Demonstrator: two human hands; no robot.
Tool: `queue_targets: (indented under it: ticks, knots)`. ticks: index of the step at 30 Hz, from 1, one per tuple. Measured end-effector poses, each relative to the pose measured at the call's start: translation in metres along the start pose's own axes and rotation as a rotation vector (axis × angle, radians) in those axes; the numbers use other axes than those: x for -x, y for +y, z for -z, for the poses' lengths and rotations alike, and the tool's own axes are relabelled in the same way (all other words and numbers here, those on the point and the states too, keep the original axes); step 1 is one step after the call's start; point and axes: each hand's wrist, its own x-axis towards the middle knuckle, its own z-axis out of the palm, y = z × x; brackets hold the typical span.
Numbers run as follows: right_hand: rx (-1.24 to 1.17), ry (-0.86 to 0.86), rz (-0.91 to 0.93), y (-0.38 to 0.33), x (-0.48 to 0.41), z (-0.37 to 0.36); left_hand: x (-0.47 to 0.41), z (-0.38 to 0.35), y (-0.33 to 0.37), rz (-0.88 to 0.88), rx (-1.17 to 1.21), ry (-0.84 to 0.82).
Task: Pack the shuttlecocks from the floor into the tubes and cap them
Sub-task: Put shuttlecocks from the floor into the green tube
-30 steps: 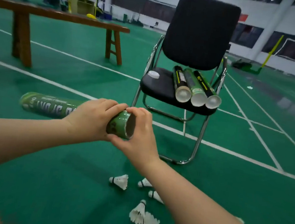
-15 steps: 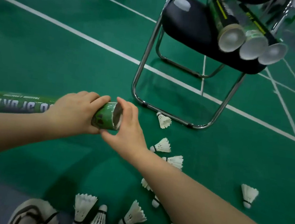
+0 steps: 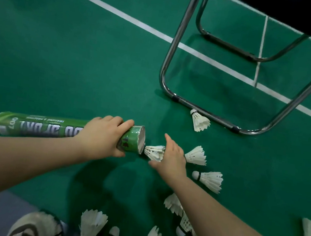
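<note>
Fingers point(image 3: 111, 119) of our left hand point(image 3: 100, 138) wrap the green tube point(image 3: 39, 126) near its open mouth. At three o'clock, our right hand point(image 3: 173, 158) spreads open, seemingly touching a shuttlecock point(image 3: 153, 151) at that mouth. Farther off, at one o'clock, a second shuttlecock point(image 3: 200, 121) lies just beside the chair frame point(image 3: 179, 33).

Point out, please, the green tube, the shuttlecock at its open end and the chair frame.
green tube point(image 3: 39, 127): head view, printed side of the barrel.
shuttlecock point(image 3: 154, 152): head view, middle of its white feathers.
chair frame point(image 3: 176, 40): head view, sloping chrome leg.
</note>
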Motion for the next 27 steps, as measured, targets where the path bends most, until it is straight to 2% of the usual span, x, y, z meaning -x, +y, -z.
queue_targets:
  ticks: [6,12,16,20,22,24,25,27]
  knots:
    - [0.022,-0.036,0.047,0.010,-0.011,-0.014,0.005,-0.013,-0.007,0.042,-0.031,-0.097]
    - [-0.545,0.047,0.057,0.005,-0.005,0.006,0.001,-0.020,-0.017,0.112,-0.033,-0.114]
    - [-0.616,0.009,0.146,-0.011,0.003,0.020,-0.009,-0.019,-0.010,0.110,-0.041,-0.120]
    - [-0.608,-0.121,0.227,-0.024,0.004,0.012,-0.019,-0.018,0.003,0.085,-0.037,-0.131]
    - [-0.645,-0.034,0.209,-0.028,0.005,0.008,-0.024,-0.017,0.006,0.090,-0.030,-0.123]
    - [-0.669,0.195,0.193,-0.028,0.009,0.005,-0.028,-0.016,0.005,0.117,-0.004,-0.110]
    - [-0.649,0.248,0.207,-0.028,0.011,0.004,-0.029,-0.016,0.004,0.131,0.015,-0.094]
    - [-0.586,0.148,0.252,-0.029,0.012,0.001,-0.032,-0.015,0.005,0.139,0.024,-0.074]
